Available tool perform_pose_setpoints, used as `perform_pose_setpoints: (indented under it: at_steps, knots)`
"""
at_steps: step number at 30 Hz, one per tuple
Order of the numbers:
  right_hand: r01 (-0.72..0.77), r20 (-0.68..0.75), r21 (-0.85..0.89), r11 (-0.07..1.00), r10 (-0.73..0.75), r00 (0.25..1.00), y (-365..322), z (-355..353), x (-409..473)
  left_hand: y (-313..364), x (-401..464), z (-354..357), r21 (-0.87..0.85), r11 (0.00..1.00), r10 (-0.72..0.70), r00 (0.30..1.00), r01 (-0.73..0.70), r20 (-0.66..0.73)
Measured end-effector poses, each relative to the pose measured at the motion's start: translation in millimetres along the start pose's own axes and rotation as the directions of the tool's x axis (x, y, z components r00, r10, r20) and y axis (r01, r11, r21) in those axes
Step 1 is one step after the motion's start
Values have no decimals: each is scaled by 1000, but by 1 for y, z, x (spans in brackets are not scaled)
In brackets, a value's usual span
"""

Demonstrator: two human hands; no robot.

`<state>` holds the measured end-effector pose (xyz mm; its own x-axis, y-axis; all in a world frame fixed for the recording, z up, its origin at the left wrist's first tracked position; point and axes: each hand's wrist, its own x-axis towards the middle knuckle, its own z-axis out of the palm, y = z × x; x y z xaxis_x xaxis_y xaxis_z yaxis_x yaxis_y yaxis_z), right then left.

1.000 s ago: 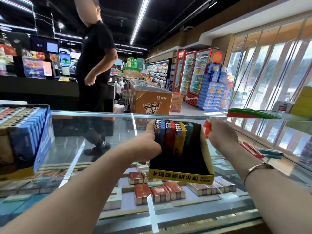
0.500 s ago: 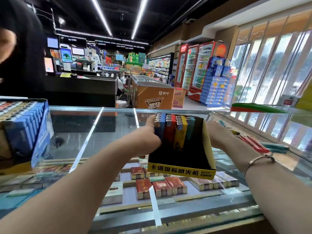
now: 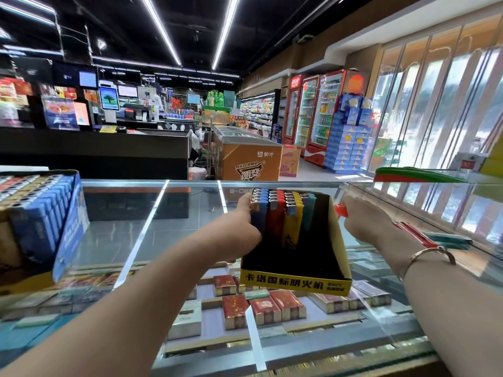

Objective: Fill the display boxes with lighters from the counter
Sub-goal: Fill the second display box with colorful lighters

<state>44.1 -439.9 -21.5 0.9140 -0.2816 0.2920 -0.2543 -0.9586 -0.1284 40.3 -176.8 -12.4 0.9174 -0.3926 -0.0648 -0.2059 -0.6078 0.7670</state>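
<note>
A black and yellow display box (image 3: 337, 248) lies on the glass counter (image 3: 130, 235), tilted up at the back. Blue, red, yellow and teal lighters (image 3: 280, 216) stand in rows in its left part; the right part is bare. My left hand (image 3: 242, 227) grips the box's left side, thumb by the blue lighters. Just right of the box, my right hand (image 3: 364, 216) holds a red lighter (image 3: 341, 210) whose end sticks out from my fingers. More red and teal lighters (image 3: 424, 238) lie loose on the counter beyond my right wrist.
A second display box (image 3: 40, 213) full of blue and other lighters sits at the left edge of the counter. Cigarette packs (image 3: 261, 306) lie under the glass. A red and green flat object (image 3: 416, 174) rests at the far right. Shop aisles and fridges stand behind.
My right hand has come up beside the box with a red lighter showing in it. The camera turned, and the person in black at the left has left the view.
</note>
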Motion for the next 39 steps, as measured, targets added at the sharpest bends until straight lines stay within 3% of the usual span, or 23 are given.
perform_pose_setpoints:
  at_steps: [6,8,11,13,15,17,19,23,25,30,33,36,39]
  knots:
    - [61,-83,92,994,-53,995,-8,-5,-8,2,-5,-3,6,1000,-17,999,17,31]
    - [114,-190,166,980,-81,978,-13,-8,-11,2,-5,-6,26,1000,1,1000,-1,19]
    - [255,-439,366,895,-75,895,-29,-20,-17,2,-7,-9,-44,996,80,997,-79,18]
    - [318,-487,622,716,35,873,-43,-34,-24,3,-8,-12,-84,990,120,992,-117,26]
    - [346,-432,857,383,165,887,-57,-49,-32,4,-9,-15,-107,985,140,990,-136,31]
    - [318,-342,938,139,222,913,-71,-60,-38,6,-10,-18,-135,980,151,988,-146,33]
    - [310,-318,948,71,230,920,-83,-65,-42,6,-10,-21,-133,980,152,988,-148,21]
    - [382,-380,923,53,295,877,-88,-71,-49,5,-8,-22,-47,987,156,987,-157,-27]
    - [386,-373,923,-2,256,892,-82,-70,-53,6,-7,-24,-6,990,137,990,-138,-29]
    - [100,-111,916,-388,-6,994,-69,-64,-57,8,-9,-29,79,994,80,997,-79,-14]
    - [-17,-49,867,-498,-119,992,-69,-61,-55,9,-13,-28,114,989,96,994,-90,-45]
    - [-54,-66,829,-557,-193,979,-73,-57,-53,13,-22,-24,245,919,347,929,-310,-127]
    - [-76,-108,820,-568,-282,953,-77,-56,-53,25,-36,-11,346,745,652,733,-571,-194]
